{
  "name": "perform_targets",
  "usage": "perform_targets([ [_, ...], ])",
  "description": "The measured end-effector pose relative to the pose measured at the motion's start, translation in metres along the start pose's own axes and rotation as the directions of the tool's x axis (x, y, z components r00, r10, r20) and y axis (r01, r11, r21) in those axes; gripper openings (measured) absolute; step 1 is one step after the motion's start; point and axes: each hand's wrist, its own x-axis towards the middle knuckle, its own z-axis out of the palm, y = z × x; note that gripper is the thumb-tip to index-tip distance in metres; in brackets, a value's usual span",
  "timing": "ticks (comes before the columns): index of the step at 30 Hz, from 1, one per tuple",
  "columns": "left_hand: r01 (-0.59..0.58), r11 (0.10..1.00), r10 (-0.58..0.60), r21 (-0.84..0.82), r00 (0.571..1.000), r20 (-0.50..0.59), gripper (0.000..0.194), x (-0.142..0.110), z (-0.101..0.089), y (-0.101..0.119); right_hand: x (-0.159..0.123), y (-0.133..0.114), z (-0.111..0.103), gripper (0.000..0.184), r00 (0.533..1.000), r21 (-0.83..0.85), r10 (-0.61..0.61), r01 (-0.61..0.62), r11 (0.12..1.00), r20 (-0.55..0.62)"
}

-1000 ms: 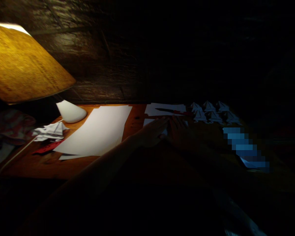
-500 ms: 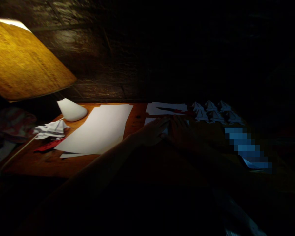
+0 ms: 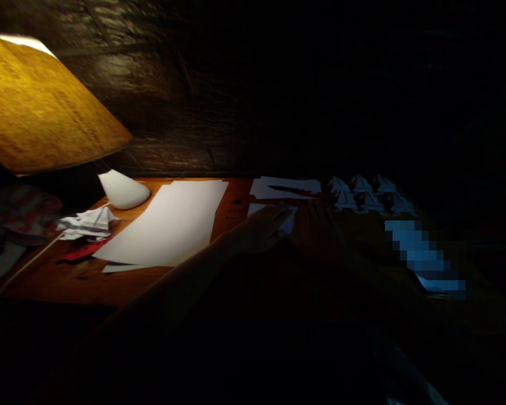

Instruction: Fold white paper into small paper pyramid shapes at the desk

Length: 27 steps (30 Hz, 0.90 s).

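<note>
White paper [image 3: 289,220]: lies flat or nearly flat on the surface, plain on the parts in view, bluish in the dim light. One patch shows between the left hand [image 3: 263,229] and the right hand [image 3: 320,232], both palm-down on it. A pale, straight-edged area also shows just beyond the left hand; whether it belongs to the same sheet, unclear. Folds under the fingers: hidden.

A lamp [image 3: 124,191], paper [image 3: 168,225] and a red item [image 3: 82,250] lie on the wooden worktop [image 3: 122,286]. Six folded figures [image 3: 361,194] stand rightward.
</note>
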Motion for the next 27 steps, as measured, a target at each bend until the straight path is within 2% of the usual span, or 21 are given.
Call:
perform_targets([
  [4, 0.020, 1.000, -0.020, -0.003, 0.999, 0.034, 0.065, 0.000, -0.004, 0.003, 0.001, 0.002, -0.001, 0.106, 1.000, -0.009, -0.014, 0.014, 1.000, 0.017],
  [12, 0.013, 1.000, -0.010, -0.026, 0.997, 0.081, 0.071, 0.004, -0.010, 0.003, 0.003, 0.004, 0.000, 0.107, 0.999, -0.024, -0.036, 0.035, 0.999, -0.004],
  [19, -0.004, 0.998, 0.008, -0.056, 0.998, 0.068, 0.075, 0.004, -0.011, 0.000, 0.002, 0.004, 0.002, 0.102, 0.999, -0.020, -0.036, 0.036, 0.999, 0.001],
  [27, -0.014, 0.997, 0.018, -0.071, 0.998, 0.055, 0.070, 0.004, -0.008, -0.002, 0.004, 0.002, -0.005, 0.102, 0.998, -0.004, 0.003, -0.003, 1.000, 0.058],
])
